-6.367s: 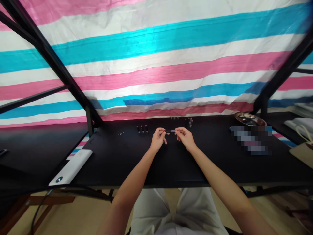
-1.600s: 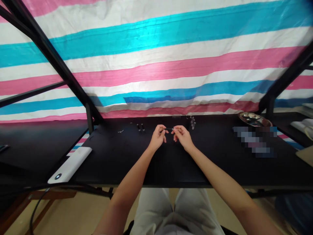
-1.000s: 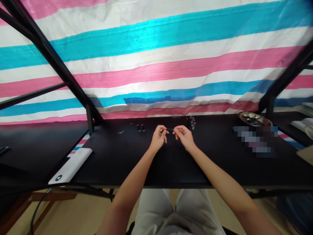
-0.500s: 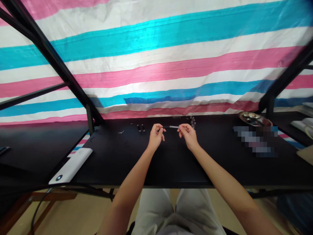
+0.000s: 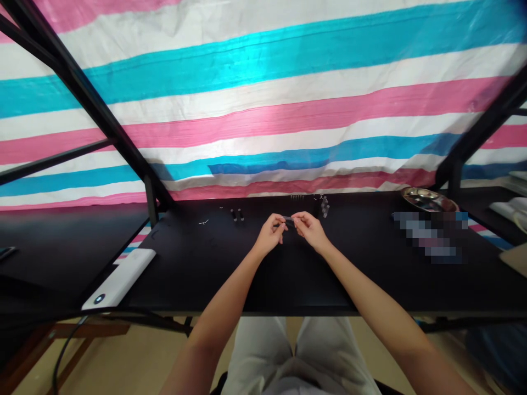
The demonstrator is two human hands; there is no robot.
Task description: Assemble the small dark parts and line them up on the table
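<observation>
My left hand and my right hand meet over the middle of the black table. Each pinches one end of a small dark rod-like part held level between them, just above the tabletop. The fingers of both hands are curled close around it. Two small black cylinders stand to the left of my left hand. A cluster of small clear and metal pieces lies just beyond my right hand.
A white power bank lies at the table's left front corner. A metal dish sits at the far right beside a blurred patch. Black frame posts rise at both sides. A striped tarp hangs behind the table.
Half a second ago my hands were spread apart with the part drawn out between them; now they have come back together and dropped slightly toward the table.
</observation>
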